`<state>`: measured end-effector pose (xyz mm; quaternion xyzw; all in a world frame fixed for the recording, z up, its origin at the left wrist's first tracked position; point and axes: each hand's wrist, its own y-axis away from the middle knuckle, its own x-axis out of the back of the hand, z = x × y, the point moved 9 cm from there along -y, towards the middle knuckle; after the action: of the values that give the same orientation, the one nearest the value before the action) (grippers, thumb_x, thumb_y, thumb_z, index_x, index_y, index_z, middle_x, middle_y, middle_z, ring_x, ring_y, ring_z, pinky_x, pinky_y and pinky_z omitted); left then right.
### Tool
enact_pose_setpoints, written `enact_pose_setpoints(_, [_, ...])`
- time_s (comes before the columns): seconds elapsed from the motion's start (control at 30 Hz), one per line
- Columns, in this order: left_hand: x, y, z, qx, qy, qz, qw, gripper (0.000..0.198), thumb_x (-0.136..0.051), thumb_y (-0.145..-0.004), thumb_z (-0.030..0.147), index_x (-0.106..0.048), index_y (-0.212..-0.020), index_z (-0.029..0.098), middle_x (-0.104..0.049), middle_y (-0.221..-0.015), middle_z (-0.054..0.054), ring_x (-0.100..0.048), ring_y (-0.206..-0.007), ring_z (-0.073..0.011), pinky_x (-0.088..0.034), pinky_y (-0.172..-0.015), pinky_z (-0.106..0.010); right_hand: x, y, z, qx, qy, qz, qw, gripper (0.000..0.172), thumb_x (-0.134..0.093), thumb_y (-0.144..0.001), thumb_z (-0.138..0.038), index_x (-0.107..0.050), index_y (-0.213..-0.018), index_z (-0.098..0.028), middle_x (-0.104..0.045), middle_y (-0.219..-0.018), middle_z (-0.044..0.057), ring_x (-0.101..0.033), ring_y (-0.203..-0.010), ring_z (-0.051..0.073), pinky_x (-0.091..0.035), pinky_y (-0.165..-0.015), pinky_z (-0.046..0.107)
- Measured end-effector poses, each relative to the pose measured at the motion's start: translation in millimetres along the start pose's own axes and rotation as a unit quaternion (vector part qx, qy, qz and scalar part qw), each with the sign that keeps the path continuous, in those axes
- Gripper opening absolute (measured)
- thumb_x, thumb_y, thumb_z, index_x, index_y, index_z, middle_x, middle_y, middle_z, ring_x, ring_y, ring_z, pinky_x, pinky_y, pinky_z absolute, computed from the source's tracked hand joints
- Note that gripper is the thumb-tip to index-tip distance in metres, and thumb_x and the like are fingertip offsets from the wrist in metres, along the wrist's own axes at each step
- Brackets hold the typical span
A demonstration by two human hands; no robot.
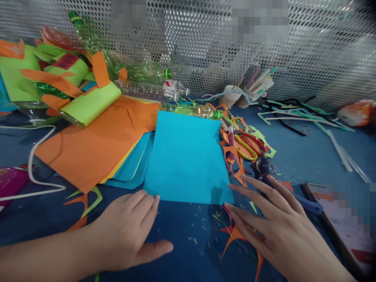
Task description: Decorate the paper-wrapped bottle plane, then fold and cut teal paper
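A bright blue paper sheet [188, 156] lies flat on the dark blue table [182, 243], with a faint crease across its lower part. At its lower left corner is my left hand [132, 227], fingers close to the paper's edge and thumb stretched out to the right. My right hand [273, 219] is spread at the lower right corner, its fingertips at the paper's edge. Neither hand grips anything. Beneath and left of the sheet, orange paper [100, 145] overlaps more blue sheets [129, 168].
Plastic bottles [141, 73] and paper-wrapped bottles [92, 103] stand or lie at the back left. Scissors [249, 147] rest among orange scraps to the right. Further right are straws [299, 117], cups of tools [230, 96] and a phone [337, 219]. A metal mesh [199, 51] rises behind.
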<state>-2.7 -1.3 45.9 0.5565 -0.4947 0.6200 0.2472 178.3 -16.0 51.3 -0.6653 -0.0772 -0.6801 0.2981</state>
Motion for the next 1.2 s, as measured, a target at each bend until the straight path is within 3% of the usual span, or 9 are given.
enact_pose_setpoints(0.27, [3.0, 7, -6, 0.060, -0.052, -0.002, 0.997, 0.059, -0.036, -0.092, 0.048, -0.069, -0.085, 0.001, -0.065, -0.068, -0.016, -0.061, -0.065, -0.0241, -0.050, -0.049, -0.033, -2, 2, 7, -0.028, -0.034, -0.005, 0.999, 0.020, -0.053, -0.087, -0.031, -0.072, -0.079, -0.032, -0.070, -0.105, -0.003, -0.053, -0.117, 0.027, -0.035, -0.102, 0.056])
enact_pose_setpoints(0.53, [-0.1, 3, -15, 0.069, -0.036, 0.006, 0.997, 0.042, -0.041, -0.093, 0.040, -0.061, -0.067, 0.014, -0.053, -0.056, -0.006, -0.053, -0.057, -0.0193, -0.042, -0.046, -0.029, -1, 4, 13, -0.084, -0.083, 0.015, 0.993, 0.030, -0.046, -0.089, -0.022, -0.070, -0.072, -0.030, -0.072, -0.088, -0.006, -0.060, -0.108, 0.024, -0.040, -0.098, 0.052])
enact_pose_setpoints(0.67, [-4.7, 2, -16, 0.059, -0.024, -0.002, 0.998, 0.039, -0.046, -0.091, 0.038, -0.055, -0.060, 0.016, -0.048, -0.053, -0.003, -0.050, -0.054, -0.0186, -0.040, -0.044, -0.030, 2, 1, 12, -0.058, -0.090, 0.019, 0.994, 0.023, -0.050, -0.089, -0.024, -0.069, -0.076, -0.026, -0.072, -0.086, -0.001, -0.062, -0.103, 0.024, -0.044, -0.095, 0.048])
enact_pose_setpoints(0.73, [-4.5, 1, -18, 0.051, -0.019, 0.014, 0.998, 0.032, -0.049, -0.091, 0.034, -0.058, -0.067, 0.015, -0.054, -0.060, -0.005, -0.054, -0.060, -0.0192, -0.045, -0.049, -0.031, 3, -2, 12, -0.053, -0.100, 0.035, 0.993, 0.015, -0.054, -0.088, -0.027, -0.068, -0.088, -0.023, -0.071, -0.095, 0.003, -0.062, -0.102, 0.023, -0.048, -0.093, 0.043])
enact_pose_setpoints(0.8, [-3.7, 0, -24, 0.053, -0.017, 0.036, 0.998, 0.023, -0.052, -0.090, 0.031, -0.063, -0.088, 0.012, -0.062, -0.079, -0.009, -0.060, -0.078, -0.0229, -0.051, -0.065, -0.035, -1, -5, 14, -0.062, -0.101, 0.040, 0.992, 0.026, -0.056, -0.088, -0.030, -0.063, -0.110, -0.020, -0.066, -0.113, 0.008, -0.059, -0.108, 0.023, -0.049, -0.093, 0.041])
enact_pose_setpoints(0.87, [-8.3, -1, -35, 0.078, 0.003, 0.031, 0.996, 0.036, -0.053, -0.090, 0.037, -0.057, -0.117, 0.013, -0.061, -0.108, -0.014, -0.057, -0.103, -0.0290, -0.050, -0.084, -0.043, -12, -8, 13, -0.072, -0.091, 0.018, 0.993, 0.048, -0.056, -0.088, -0.035, -0.048, -0.132, -0.018, -0.057, -0.129, 0.011, -0.053, -0.118, 0.025, -0.047, -0.097, 0.043])
enact_pose_setpoints(0.97, [-26.6, 1, -51, 0.127, 0.076, -0.035, 0.988, 0.066, -0.052, -0.087, 0.051, -0.033, -0.141, 0.018, -0.049, -0.132, -0.014, -0.045, -0.122, -0.0326, -0.044, -0.096, -0.049, -33, -9, 12, -0.084, -0.080, -0.028, 0.993, 0.064, -0.053, -0.088, -0.042, -0.032, -0.143, -0.019, -0.054, -0.132, 0.012, -0.051, -0.121, 0.027, -0.046, -0.099, 0.047])
enact_pose_setpoints(1.07, [-40.1, 5, -58, 0.155, 0.130, -0.091, 0.975, 0.076, -0.052, -0.086, 0.055, -0.020, -0.146, 0.021, -0.048, -0.134, -0.013, -0.043, -0.123, -0.0315, -0.043, -0.098, -0.048, -42, -6, 12, -0.097, -0.073, -0.037, 0.992, 0.068, -0.052, -0.087, -0.048, -0.029, -0.145, -0.021, -0.058, -0.124, 0.012, -0.054, -0.116, 0.029, -0.051, -0.091, 0.048])
enact_pose_setpoints(1.2, [-43.1, 8, -61, 0.186, 0.182, -0.114, 0.959, 0.070, -0.053, -0.087, 0.050, -0.021, -0.145, 0.027, -0.052, -0.126, -0.010, -0.050, -0.116, -0.0277, -0.046, -0.093, -0.042, -36, -3, 17, -0.129, -0.081, -0.011, 0.988, 0.061, -0.050, -0.088, -0.048, -0.034, -0.141, -0.023, -0.061, -0.112, 0.013, -0.060, -0.104, 0.029, -0.057, -0.075, 0.041])
